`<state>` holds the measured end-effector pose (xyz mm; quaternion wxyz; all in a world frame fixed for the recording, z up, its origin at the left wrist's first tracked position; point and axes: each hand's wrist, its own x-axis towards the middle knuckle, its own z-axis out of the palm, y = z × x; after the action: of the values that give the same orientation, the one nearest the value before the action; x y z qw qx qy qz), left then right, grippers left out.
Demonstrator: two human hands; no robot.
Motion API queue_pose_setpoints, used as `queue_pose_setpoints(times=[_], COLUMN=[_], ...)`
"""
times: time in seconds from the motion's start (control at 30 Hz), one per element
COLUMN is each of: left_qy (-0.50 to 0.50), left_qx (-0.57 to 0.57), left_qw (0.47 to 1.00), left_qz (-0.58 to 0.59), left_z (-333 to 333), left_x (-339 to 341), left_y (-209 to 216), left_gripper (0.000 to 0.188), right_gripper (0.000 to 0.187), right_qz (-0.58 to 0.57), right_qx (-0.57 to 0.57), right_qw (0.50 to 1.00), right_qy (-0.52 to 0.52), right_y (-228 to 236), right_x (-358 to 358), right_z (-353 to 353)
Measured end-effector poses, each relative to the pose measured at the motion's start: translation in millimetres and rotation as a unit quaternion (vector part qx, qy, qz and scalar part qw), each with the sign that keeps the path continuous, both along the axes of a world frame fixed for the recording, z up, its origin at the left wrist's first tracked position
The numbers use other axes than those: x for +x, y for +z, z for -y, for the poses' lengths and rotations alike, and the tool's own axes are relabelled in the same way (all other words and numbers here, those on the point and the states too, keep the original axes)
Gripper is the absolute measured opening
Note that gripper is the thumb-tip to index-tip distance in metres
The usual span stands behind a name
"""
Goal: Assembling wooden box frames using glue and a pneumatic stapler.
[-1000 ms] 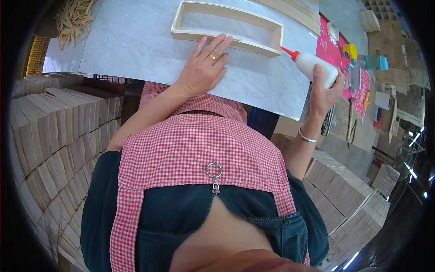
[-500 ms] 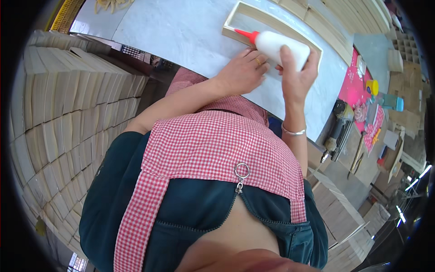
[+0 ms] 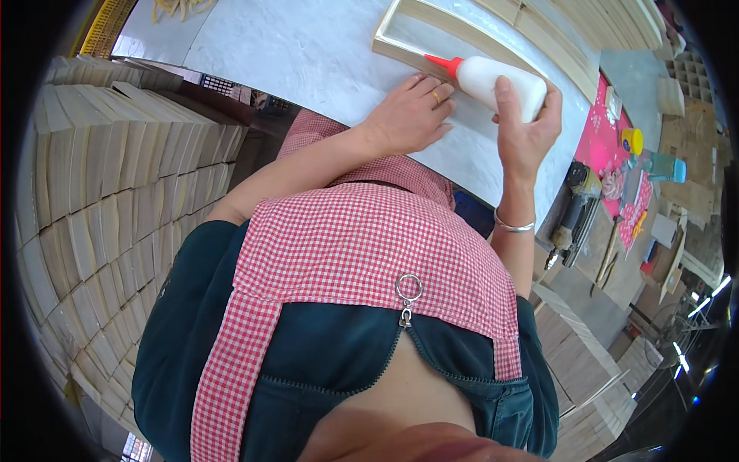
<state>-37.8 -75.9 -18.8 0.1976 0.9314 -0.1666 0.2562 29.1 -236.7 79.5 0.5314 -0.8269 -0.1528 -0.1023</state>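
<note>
My right hand (image 3: pixel 526 131) is wrapped round a white squeeze bottle (image 3: pixel 493 78) with a red pointed nozzle. The bottle is tilted nearly flat, its tip pointing left over the near side of a narrow wooden frame (image 3: pixel 400 52). That frame lies on the marbled grey-white tabletop (image 3: pixel 308 58), partly hidden behind the bottle and my right hand. My left hand (image 3: pixel 412 114), with a ring on one finger, rests palm down with its fingers stretched toward the frame's near side. Whether the fingertips touch the wood I cannot tell.
Long wooden strips (image 3: pixel 570 38) lie beyond the frame. Tall stacks of wooden boards (image 3: pixel 131 146) stand at my left. To the right are a power tool (image 3: pixel 573 208), a yellow tub (image 3: pixel 632 141) and a pink cloth (image 3: pixel 596 135). A yellow basket (image 3: pixel 112 27) sits far left.
The bottle and my right hand have moved right and slightly nearer, so the nozzle tip has shifted along the frame's near side. My left hand has moved slightly left.
</note>
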Motion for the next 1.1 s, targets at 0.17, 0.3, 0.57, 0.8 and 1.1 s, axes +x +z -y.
queue_pose_setpoints(times=[0.17,0.3,0.57,0.8,1.1], left_qy=[-0.003,-0.007,-0.007,-0.010,-0.018], left_qx=[0.006,0.008,0.016,0.014,-0.006], left_qw=[1.000,1.000,1.000,0.999,0.998], left_qz=[-0.001,-0.003,-0.011,-0.032,-0.061], left_z=[2,2,3,5,6], left_x=[0,0,-2,2,-1], left_y=[4,7,6,10,20], left_gripper=[0.028,0.029,0.029,0.030,0.033], right_gripper=[0.045,0.045,0.044,0.040,0.052], right_qz=[0.032,0.025,-0.013,-0.002,0.071], right_qx=[-0.042,-0.050,-0.059,-0.051,-0.049], right_qw=[0.998,0.996,0.986,0.977,0.935], right_qy=[-0.034,-0.070,-0.156,-0.206,-0.343], right_y=[2,9,22,26,-1], right_x=[4,0,-7,-4,67], right_z=[41,69,118,141,192])
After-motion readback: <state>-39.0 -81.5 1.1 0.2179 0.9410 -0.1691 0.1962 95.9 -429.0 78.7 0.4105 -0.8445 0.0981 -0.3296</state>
